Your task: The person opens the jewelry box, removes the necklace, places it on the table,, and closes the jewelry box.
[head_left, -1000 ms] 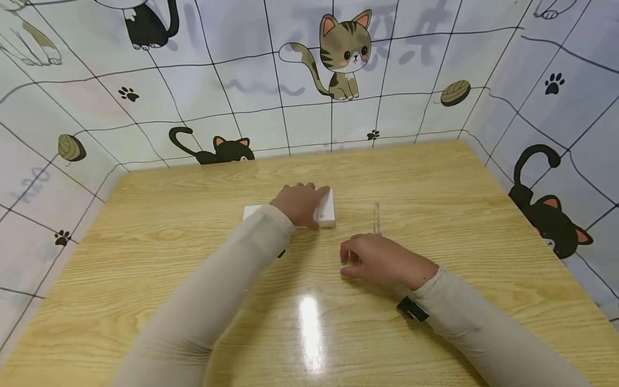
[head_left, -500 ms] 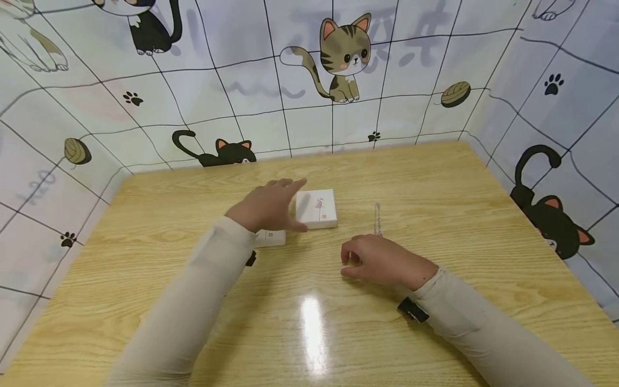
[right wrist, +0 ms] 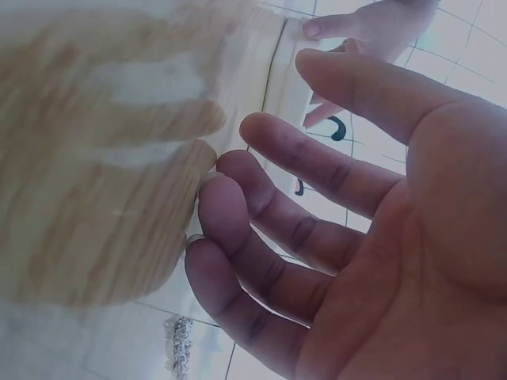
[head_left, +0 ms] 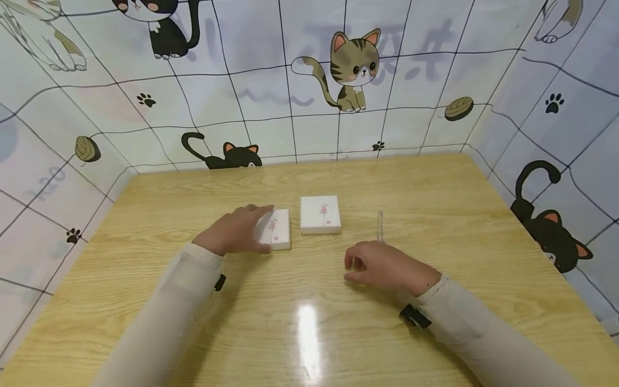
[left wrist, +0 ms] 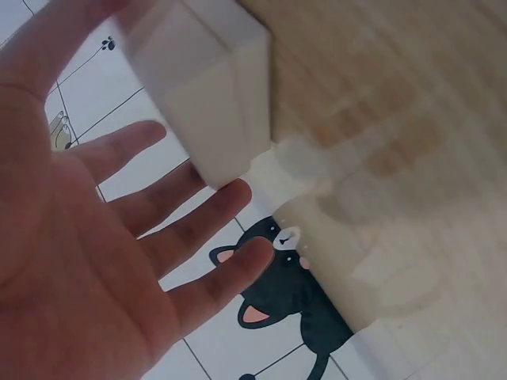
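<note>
Wooden table [head_left: 261, 333] wide before me, left hand [head_left: 237, 231] spread about the left box [head_left: 278, 230] at ten o'clock.
Far edge at twelve, well beyond both boxes; I read the left hand's thumb and fingers, parted across near and far sides, as a steadying stance, though firm contact I can't tell; right hand [head_left: 387, 266] at three, loosely bent, pinching nothing, seemingly parked; right box [head_left: 321, 215] at twelve, narrow gap to its neighbour, wider room towards two; there, smallest, a pale chain [head_left: 380, 226], probably laid straight against tangling, near end hidden.
</note>
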The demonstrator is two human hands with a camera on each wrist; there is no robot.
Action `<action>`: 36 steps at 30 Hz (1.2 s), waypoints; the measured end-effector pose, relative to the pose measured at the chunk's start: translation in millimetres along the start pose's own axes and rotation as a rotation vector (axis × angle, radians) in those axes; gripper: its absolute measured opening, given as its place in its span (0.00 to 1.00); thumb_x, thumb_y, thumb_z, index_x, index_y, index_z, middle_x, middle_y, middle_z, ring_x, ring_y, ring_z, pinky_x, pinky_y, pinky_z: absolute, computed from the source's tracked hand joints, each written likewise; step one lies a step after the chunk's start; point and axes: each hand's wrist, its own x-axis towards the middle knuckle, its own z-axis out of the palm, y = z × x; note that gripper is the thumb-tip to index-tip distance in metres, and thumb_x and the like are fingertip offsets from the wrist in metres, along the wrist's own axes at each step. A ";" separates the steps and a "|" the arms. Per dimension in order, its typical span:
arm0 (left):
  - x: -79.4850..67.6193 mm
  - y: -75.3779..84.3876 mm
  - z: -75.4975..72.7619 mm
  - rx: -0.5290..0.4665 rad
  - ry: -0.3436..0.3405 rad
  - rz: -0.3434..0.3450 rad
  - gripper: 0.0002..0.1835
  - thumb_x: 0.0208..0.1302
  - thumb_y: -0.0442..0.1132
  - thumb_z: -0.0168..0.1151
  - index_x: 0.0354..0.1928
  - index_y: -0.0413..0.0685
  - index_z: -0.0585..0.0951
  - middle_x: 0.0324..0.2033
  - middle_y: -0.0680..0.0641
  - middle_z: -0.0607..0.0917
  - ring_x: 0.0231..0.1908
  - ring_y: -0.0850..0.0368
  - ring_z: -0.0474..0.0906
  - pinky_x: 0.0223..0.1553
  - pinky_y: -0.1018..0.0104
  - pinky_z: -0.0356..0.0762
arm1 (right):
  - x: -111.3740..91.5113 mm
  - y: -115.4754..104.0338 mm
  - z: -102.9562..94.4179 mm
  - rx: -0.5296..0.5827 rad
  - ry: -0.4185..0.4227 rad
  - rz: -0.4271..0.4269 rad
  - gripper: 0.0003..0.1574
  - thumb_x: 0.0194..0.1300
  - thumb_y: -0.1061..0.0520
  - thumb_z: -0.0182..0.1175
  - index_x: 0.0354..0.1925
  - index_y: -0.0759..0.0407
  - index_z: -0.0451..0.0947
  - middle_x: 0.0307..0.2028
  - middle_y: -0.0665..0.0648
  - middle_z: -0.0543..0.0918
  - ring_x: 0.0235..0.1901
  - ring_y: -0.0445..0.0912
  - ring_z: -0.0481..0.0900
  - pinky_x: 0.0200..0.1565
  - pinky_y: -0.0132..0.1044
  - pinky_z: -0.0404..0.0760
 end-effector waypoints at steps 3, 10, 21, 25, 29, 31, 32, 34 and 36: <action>-3.3 2.3 2.0 0.004 0.013 -0.003 0.56 0.48 0.57 0.78 0.76 0.51 0.61 0.64 0.38 0.74 0.57 0.42 0.75 0.56 0.44 0.75 | 0.2 2.6 1.1 0.000 0.011 -0.005 0.08 0.64 0.50 0.68 0.38 0.51 0.81 0.33 0.45 0.79 0.34 0.40 0.74 0.40 0.36 0.75; -19.1 10.4 8.9 0.020 0.021 -0.018 0.56 0.42 0.60 0.80 0.73 0.50 0.66 0.57 0.41 0.77 0.47 0.49 0.76 0.48 0.50 0.77 | 2.4 5.6 4.6 0.008 0.016 -0.026 0.07 0.64 0.51 0.67 0.36 0.50 0.80 0.31 0.45 0.77 0.33 0.41 0.74 0.39 0.34 0.74; -34.9 45.7 19.4 0.105 0.028 0.059 0.55 0.37 0.63 0.81 0.67 0.49 0.68 0.52 0.46 0.80 0.45 0.50 0.78 0.46 0.49 0.78 | 1.1 5.2 2.6 -0.012 0.018 -0.025 0.08 0.64 0.52 0.68 0.38 0.52 0.81 0.31 0.46 0.76 0.32 0.40 0.72 0.38 0.33 0.73; -36.4 60.6 22.3 0.123 0.030 0.098 0.54 0.36 0.63 0.82 0.66 0.49 0.69 0.52 0.46 0.81 0.49 0.48 0.79 0.49 0.47 0.78 | 0.2 3.2 2.7 -0.033 0.016 -0.025 0.12 0.62 0.51 0.69 0.42 0.53 0.80 0.30 0.48 0.74 0.32 0.41 0.70 0.38 0.34 0.72; -37.3 74.0 25.3 0.124 0.028 0.144 0.55 0.35 0.63 0.82 0.66 0.48 0.69 0.52 0.45 0.81 0.52 0.46 0.79 0.51 0.45 0.78 | 1.7 3.8 4.1 -0.036 0.009 -0.016 0.16 0.62 0.51 0.70 0.45 0.53 0.79 0.30 0.49 0.74 0.32 0.41 0.70 0.37 0.35 0.71; -37.4 80.9 27.3 0.126 0.023 0.162 0.56 0.34 0.64 0.82 0.66 0.47 0.69 0.51 0.45 0.81 0.52 0.46 0.79 0.51 0.46 0.78 | 2.5 4.1 5.3 -0.038 0.004 -0.004 0.17 0.61 0.51 0.70 0.46 0.53 0.78 0.30 0.49 0.74 0.31 0.41 0.70 0.36 0.35 0.71; -37.5 84.3 28.3 0.131 0.020 0.173 0.56 0.34 0.64 0.82 0.66 0.47 0.69 0.50 0.45 0.81 0.51 0.46 0.80 0.50 0.47 0.79 | 2.9 4.2 5.9 -0.039 0.002 -0.001 0.17 0.61 0.51 0.70 0.47 0.53 0.78 0.30 0.49 0.74 0.31 0.41 0.70 0.36 0.35 0.71; -37.1 90.7 30.7 0.140 0.013 0.190 0.55 0.34 0.64 0.82 0.65 0.48 0.69 0.47 0.47 0.81 0.49 0.48 0.80 0.47 0.50 0.79 | 3.6 4.3 6.8 -0.041 0.003 0.001 0.20 0.61 0.50 0.71 0.49 0.53 0.78 0.28 0.49 0.73 0.30 0.40 0.70 0.35 0.35 0.71; -37.0 96.3 32.8 0.145 0.005 0.204 0.54 0.35 0.64 0.80 0.66 0.49 0.69 0.45 0.49 0.80 0.47 0.51 0.79 0.43 0.55 0.79 | 4.1 4.0 7.4 -0.038 0.002 0.004 0.23 0.60 0.50 0.71 0.51 0.53 0.77 0.28 0.49 0.73 0.29 0.40 0.70 0.35 0.35 0.71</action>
